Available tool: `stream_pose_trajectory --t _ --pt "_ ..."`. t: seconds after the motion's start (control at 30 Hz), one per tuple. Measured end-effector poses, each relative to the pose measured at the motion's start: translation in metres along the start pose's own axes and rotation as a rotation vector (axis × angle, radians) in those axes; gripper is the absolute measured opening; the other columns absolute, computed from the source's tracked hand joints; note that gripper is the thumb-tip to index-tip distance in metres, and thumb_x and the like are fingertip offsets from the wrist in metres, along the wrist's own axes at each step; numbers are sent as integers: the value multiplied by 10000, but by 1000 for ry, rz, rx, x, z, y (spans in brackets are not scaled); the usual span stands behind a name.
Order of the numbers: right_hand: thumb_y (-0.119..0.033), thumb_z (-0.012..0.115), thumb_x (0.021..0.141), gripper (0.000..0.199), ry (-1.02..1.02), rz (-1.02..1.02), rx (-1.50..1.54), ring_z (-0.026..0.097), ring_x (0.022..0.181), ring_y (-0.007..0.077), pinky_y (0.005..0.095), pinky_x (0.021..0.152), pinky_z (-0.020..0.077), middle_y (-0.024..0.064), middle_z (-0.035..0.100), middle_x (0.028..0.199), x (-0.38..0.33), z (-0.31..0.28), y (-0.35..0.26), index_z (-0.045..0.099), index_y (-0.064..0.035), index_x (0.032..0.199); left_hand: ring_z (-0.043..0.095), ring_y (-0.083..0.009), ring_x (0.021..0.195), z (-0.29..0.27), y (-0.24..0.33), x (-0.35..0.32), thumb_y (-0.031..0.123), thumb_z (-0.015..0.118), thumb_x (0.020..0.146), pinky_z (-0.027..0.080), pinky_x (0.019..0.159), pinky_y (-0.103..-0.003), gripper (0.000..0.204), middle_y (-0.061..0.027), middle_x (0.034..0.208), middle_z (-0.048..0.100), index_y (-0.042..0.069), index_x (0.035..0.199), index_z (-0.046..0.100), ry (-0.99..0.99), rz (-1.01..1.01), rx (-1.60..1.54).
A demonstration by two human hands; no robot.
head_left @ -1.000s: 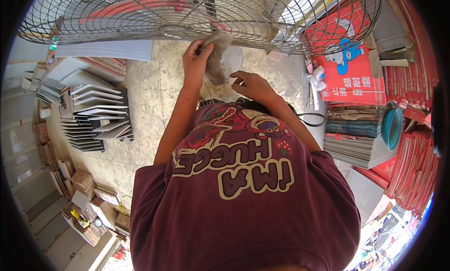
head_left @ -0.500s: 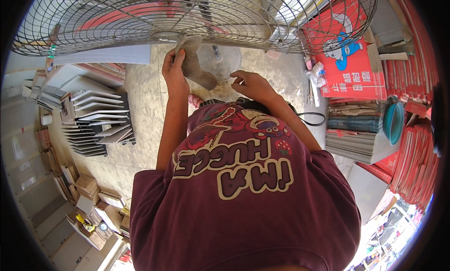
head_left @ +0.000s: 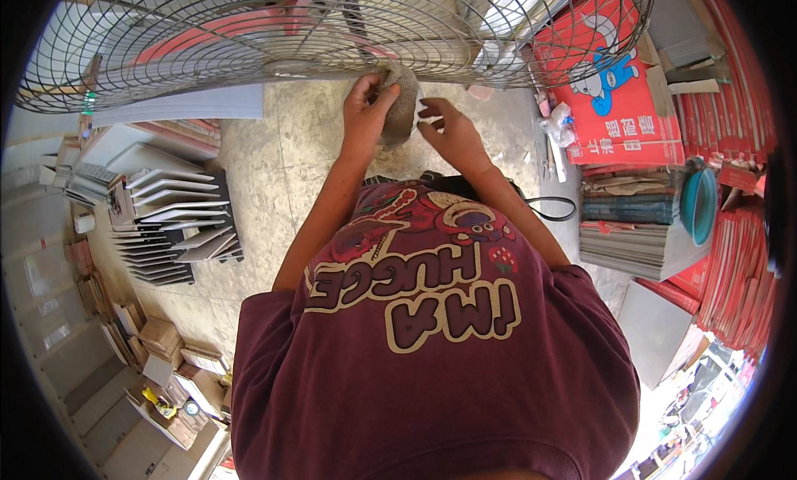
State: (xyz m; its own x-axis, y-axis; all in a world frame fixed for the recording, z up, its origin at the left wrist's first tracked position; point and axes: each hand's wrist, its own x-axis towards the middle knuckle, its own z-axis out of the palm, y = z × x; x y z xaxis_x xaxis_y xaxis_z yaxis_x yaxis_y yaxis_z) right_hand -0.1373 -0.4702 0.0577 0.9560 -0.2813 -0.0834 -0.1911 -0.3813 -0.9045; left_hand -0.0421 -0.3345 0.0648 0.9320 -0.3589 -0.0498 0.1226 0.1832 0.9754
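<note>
A grey-brown cloth [head_left: 402,108] hangs limp in front of the fan's wire guard [head_left: 324,40]. My left hand [head_left: 365,107] pinches its upper part between thumb and fingers, close below the guard's lower edge. To the right of the cloth is my right hand [head_left: 452,136], its fingers apart and slightly curled with nothing in them. Those fingertips come near the cloth's right side; whether they touch it I cannot tell. Red fan parts show through the wires. Behind the cloth, the round foot of the stand is mostly hidden.
To the left, a dark rack [head_left: 228,210] holds several tile panels. Cardboard boxes [head_left: 162,335] stand lower left. A red printed carton [head_left: 610,90], a teal basin [head_left: 699,206] and stacked red boxes [head_left: 735,272] line the right side. A black strap loop [head_left: 554,209] sticks out beside my right forearm.
My left hand has moved right with the cloth, bringing it close to my right hand. The right hand has lifted slightly, its fingers spread wider. The fan guard appears slightly shifted in view.
</note>
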Motion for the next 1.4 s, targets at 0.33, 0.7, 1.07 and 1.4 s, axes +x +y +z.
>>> stream_pose_trajectory --t 0.33,0.7,1.07,1.4 --pt "-85 626 822 322 101 -56 503 584 839 123 249 730 472 72 617 943 -4 -1 -15 500 -66 1118 530 -73 822 6 -2 -14 127 601 855 416 715 -218 182 -7 906 592 30 1008 584 -51 -172 -115" --pt "1 593 809 325 41 -95 664 558 815 79 229 726 463 46 608 913 -8 7 -9 535 -75 1119 527 -75 839 6 -6 -28 141 589 867 411 733 -223 184 -3 918 590 31 1015 578 -83 -250 -188" --pt "-12 552 803 338 327 95 671 555 846 108 219 746 446 56 607 978 0 -5 3 569 -27 1140 546 -101 902 13 -16 -37 191 585 874 423 758 -227 329 -31 1022 594 16 1146 526 -171 -244 25" --pt "5 538 806 347 590 251 875 528 929 113 223 811 410 37 585 1051 -7 -20 13 564 -31 1150 570 -166 959 10 -29 -43 240 567 886 454 753 -286 414 -79 1105 587 35 1225 446 -240 -325 129"
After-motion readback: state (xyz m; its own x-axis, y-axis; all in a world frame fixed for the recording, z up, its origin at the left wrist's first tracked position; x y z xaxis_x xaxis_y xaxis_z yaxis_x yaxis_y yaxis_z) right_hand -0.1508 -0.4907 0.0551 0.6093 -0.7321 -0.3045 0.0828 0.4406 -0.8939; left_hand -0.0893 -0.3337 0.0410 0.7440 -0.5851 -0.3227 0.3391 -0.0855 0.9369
